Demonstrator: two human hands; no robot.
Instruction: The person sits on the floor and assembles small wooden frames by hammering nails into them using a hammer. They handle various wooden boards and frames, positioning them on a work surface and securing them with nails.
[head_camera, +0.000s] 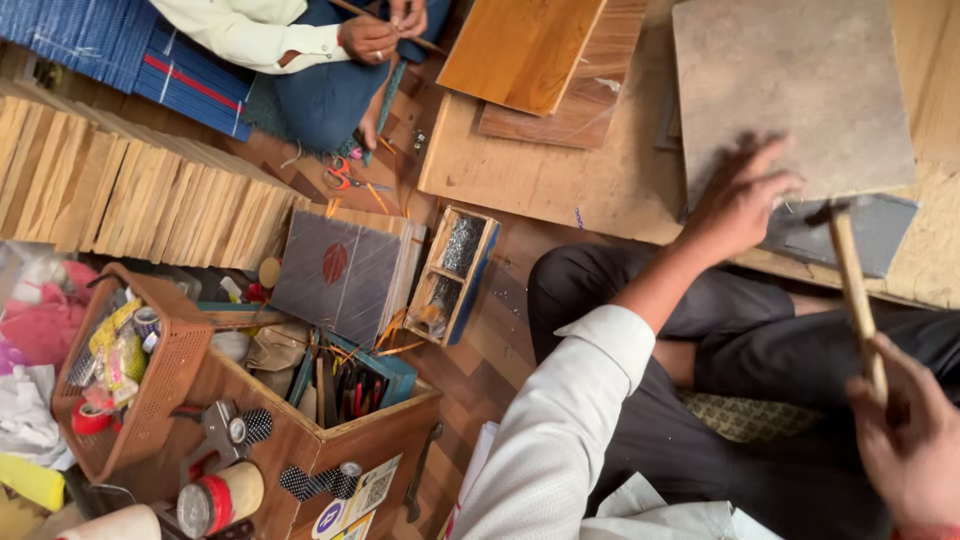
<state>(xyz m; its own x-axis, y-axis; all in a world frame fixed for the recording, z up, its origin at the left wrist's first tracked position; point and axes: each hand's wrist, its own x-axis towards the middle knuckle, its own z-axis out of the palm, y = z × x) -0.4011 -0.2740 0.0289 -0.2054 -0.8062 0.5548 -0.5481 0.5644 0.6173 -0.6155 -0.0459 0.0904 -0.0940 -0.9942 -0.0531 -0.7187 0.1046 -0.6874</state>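
— What was the biggest thing in front of you?

— The plywood sheet (560, 180) on the floor, carrying a grey board (800, 80). My left hand (740, 205) lay flat and spread wide on that board's near edge, I'd judge to keep it from sliding.

— And your right hand?

— My right hand (915, 440) was closed around the wooden handle of a hammer (852, 285). Its head hung just over a smaller grey piece (870, 235) poking out from under the board, right beside my left fingers.

— Anything else close by?

— A little divided nail box (455, 272) sat on the floor near my knee, probably for easy reach. Next to it lay a dark panel (345, 270) with a red leaf. Red-handled scissors (342, 177) lay by another person's hands (385, 30), which were busy with a thin stick.
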